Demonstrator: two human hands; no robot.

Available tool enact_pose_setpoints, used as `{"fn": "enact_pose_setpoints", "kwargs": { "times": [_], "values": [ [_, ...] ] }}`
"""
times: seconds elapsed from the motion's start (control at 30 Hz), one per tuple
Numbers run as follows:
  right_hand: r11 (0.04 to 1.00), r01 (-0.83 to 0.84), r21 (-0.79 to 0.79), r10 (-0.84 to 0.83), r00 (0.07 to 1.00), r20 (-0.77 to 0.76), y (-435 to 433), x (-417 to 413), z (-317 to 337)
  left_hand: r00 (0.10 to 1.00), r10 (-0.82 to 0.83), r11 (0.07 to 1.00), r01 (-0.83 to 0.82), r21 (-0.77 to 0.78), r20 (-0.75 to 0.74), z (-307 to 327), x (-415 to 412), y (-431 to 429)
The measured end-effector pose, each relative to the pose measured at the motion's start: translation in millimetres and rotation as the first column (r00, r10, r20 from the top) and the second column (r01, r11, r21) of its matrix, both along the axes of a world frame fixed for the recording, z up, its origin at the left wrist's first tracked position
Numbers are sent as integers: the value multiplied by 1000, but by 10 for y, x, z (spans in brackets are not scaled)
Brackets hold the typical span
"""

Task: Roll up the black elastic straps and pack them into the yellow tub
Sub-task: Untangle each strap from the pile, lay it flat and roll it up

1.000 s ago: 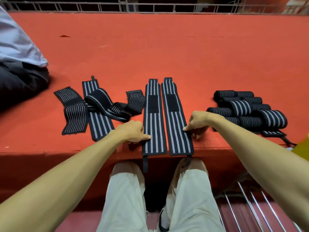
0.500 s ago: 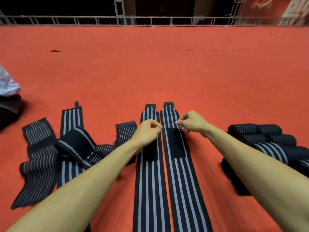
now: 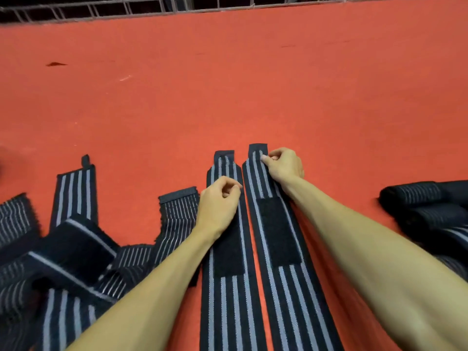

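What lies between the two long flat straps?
Only a thin strip of bare red mat, between the left strap and the right strap, as the head view shows.

Straps, black with grey stripes, laid out flat and straight: 2, namely the left flat strap (image 3: pixel 228 300) and the right flat strap (image 3: pixel 291 300), side by side.
Grey stripes per flat strap: 4.
Black fastening patches: 2, with 1 on each flat strap (left patch (image 3: pixel 229 257), right patch (image 3: pixel 277 231)).
Loose straps in the tangled heap (image 3: pixel 73 254) at the left: at least 4 pieces show. They overlap and are blurred, so the exact count cannot be told.
Rolled straps (image 3: pixel 415 196) at the right edge: at least 2. They are blurred and cut off by the frame.
Hands: 2, the left hand (image 3: pixel 219 209) and the right hand (image 3: pixel 285 164).
Red mat (image 3: pixel 228 84): 1.
Metal railing (image 3: pixel 101 8): 1.
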State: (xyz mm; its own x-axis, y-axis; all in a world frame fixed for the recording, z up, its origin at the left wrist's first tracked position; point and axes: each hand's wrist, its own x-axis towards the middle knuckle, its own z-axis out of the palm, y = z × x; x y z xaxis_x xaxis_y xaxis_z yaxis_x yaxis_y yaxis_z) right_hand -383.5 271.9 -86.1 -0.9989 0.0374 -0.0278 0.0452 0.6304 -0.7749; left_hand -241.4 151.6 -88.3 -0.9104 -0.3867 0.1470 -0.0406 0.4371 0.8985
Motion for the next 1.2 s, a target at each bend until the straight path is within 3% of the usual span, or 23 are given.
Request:
{"fn": "enact_pose_setpoints", "kwargs": {
  "times": [0.1,0.2,0.3,0.43,0.57,0.63,0.7,0.83,0.93,1.2],
  "values": [
    [998,32,-53,-31,999,23,-9,-13,13,1000,-10,999,9,-42,-19,-10,11,9],
    [956,-47,-288,50,999,3,71,40,66,1000,3,995,-4,-100,-11,4,12,25],
    [857,-172,-486,177,984,-38,220,226,292,998,-33,992,39,-118,47,84,28,79],
    [651,-242,-720,356,934,9,338,412,619,996,-92,983,89,158,10,340,7,206],
    [589,-192,-785,440,891,113,232,475,795,998,-45,925,59,375,-47,529,25,154],
    [602,-152,-784,429,889,158,119,471,810,1000,6,905,3,424,-20,553,36,25],
    [673,-154,-723,393,903,173,-29,451,748,999,26,912,-42,409,45,537,40,-134],
    [857,-185,-481,292,943,158,-315,382,409,974,41,976,-87,197,223,342,-18,-454],
    [931,-159,-328,201,975,99,-434,307,199,949,61,997,-72,26,310,190,-132,-593],
    [967,-40,-251,48,998,27,-580,242,14,961,164,947,-90,-309,223,-69,-554,-634]
  ]
}}
